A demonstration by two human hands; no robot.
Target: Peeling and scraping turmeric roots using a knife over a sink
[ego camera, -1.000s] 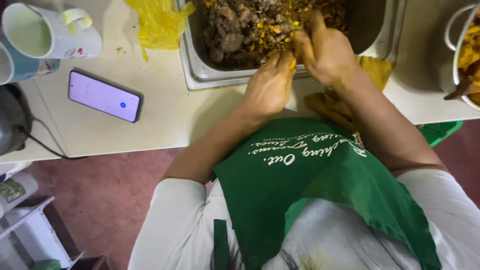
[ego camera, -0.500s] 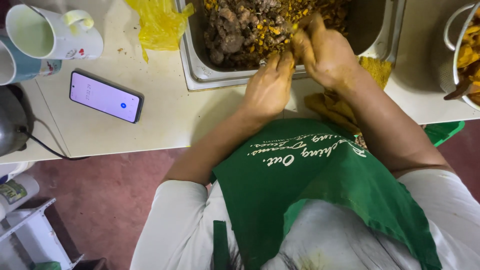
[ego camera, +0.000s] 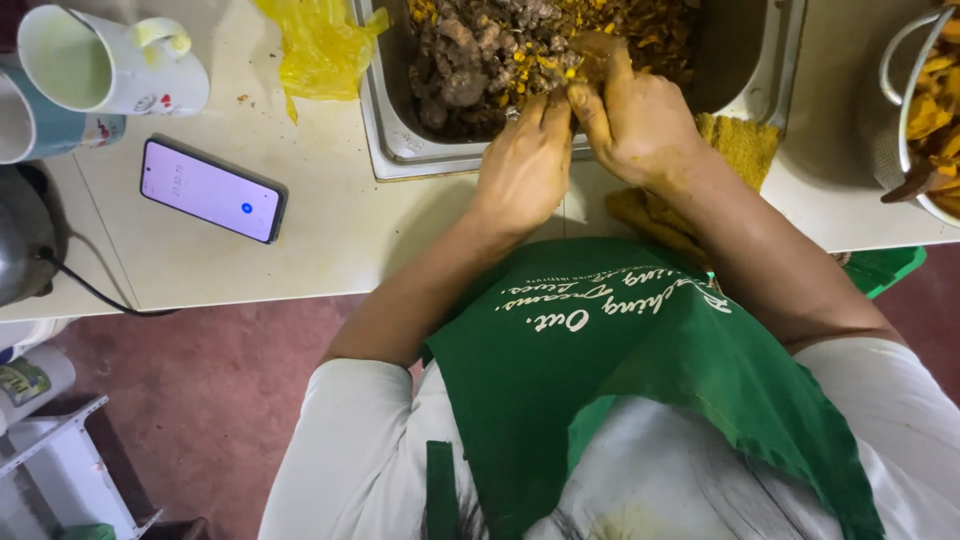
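Observation:
A steel tray (ego camera: 385,120) sunk in the white counter holds a heap of brown and yellow root pieces (ego camera: 480,60). My left hand (ego camera: 525,160) and my right hand (ego camera: 640,120) meet over the tray's near rim, fingers stained yellow. Together they pinch one small brown root piece (ego camera: 590,50) between the fingertips. A yellow-stained cloth (ego camera: 740,145) lies under my right wrist.
A phone (ego camera: 212,190) with a lit screen lies on the counter (ego camera: 300,240) to the left. Two mugs (ego camera: 100,60) stand at the far left, a yellow plastic bag (ego camera: 320,45) beside the tray. A metal bowl (ego camera: 925,110) of yellow pieces sits at the right edge.
Both hands stay at the tray's near rim, with only slight finger movement on the piece between them.

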